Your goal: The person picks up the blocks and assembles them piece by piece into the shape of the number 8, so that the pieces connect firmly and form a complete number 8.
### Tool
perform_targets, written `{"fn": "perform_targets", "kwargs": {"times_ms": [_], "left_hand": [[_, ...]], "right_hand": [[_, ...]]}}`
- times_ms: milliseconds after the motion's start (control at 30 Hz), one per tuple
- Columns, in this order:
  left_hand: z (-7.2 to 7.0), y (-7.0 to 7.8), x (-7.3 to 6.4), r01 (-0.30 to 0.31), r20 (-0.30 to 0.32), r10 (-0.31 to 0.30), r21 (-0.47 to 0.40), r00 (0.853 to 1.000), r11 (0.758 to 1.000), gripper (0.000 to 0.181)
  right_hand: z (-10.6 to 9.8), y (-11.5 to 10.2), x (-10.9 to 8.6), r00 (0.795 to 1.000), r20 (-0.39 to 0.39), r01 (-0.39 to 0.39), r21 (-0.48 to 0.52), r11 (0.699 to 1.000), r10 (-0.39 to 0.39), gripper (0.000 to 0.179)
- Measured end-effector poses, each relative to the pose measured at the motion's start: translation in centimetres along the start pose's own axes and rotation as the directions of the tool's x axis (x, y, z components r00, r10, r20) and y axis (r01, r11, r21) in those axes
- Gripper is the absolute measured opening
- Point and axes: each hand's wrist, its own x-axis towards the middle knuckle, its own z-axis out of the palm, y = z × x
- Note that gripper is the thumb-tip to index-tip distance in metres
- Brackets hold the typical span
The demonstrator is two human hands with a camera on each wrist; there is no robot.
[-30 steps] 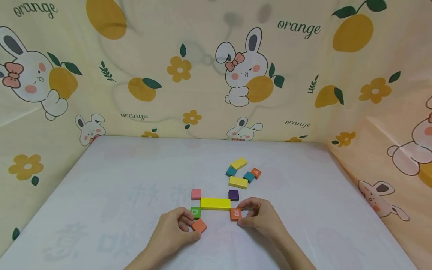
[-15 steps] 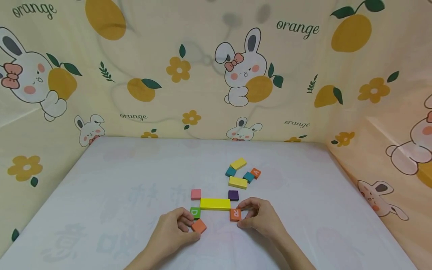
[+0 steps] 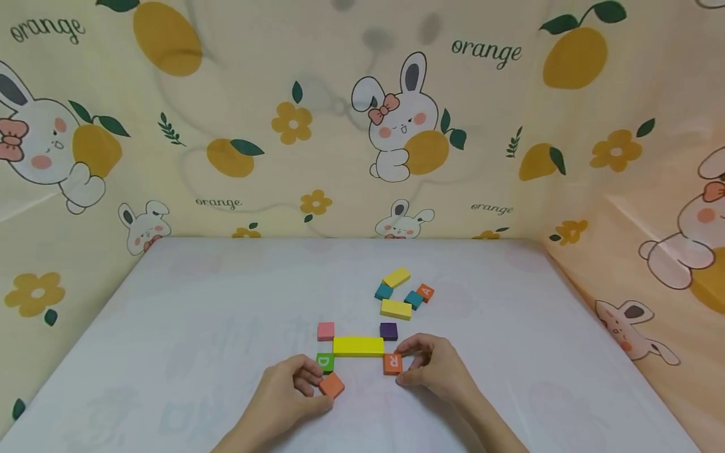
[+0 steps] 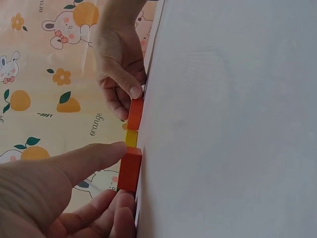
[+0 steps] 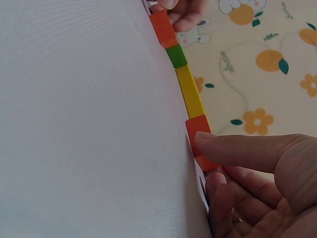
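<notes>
In the head view my left hand [image 3: 286,391] pinches a plain orange block [image 3: 331,385], turned at an angle, between thumb and fingers. A green block marked D [image 3: 325,363] sits just beyond it, close to my fingertips. My right hand [image 3: 435,368] grips an orange block marked R [image 3: 393,363] by its right side. Between them lies a long yellow block [image 3: 358,346], its ends near the green and R blocks. A pink block [image 3: 325,331] and a purple block [image 3: 388,331] stand at its far corners. Both wrist views show thumbs on the orange blocks [image 4: 130,169].
Farther back on the white table [image 3: 226,302] is a loose group: two yellow blocks [image 3: 396,309], two teal blocks [image 3: 413,299] and an orange block marked A [image 3: 425,292]. A patterned cloth backdrop [image 3: 340,157] with rabbits and oranges rises behind the table and along its sides.
The head view has shifted slightly, so the scene sits a little lower and more to the left. Both hands keep their hold, and the blocks stay in the same arrangement.
</notes>
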Motion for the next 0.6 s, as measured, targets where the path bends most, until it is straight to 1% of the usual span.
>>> {"fn": "perform_targets", "kwargs": {"times_ms": [267, 367, 500, 600], "left_hand": [[-0.2, -0.4, 0.0, -0.015, 0.016, 0.015, -0.013, 1.000, 1.000, 0.043], [-0.4, -0.4, 0.0, -0.002, 0.037, 0.003, -0.027, 0.999, 1.000, 0.044], [-0.6, -0.5, 0.1, 0.021, 0.073, -0.019, -0.031, 0.997, 0.999, 0.044], [-0.7, -0.5, 0.1, 0.024, 0.084, -0.021, -0.026, 0.996, 0.999, 0.044]], "right_hand": [[-0.1, 0.2, 0.1, 1.000, 0.010, 0.004, 0.008, 1.000, -0.004, 0.043], [-0.3, 0.2, 0.0, 1.000, 0.023, 0.002, 0.015, 1.000, -0.002, 0.044], [-1.0, 0.3, -0.1, 0.998, 0.055, 0.003, 0.013, 1.000, -0.004, 0.044], [-2.0, 0.1, -0.3, 0.999, 0.046, -0.017, 0.004, 1.000, 0.016, 0.039]]}}
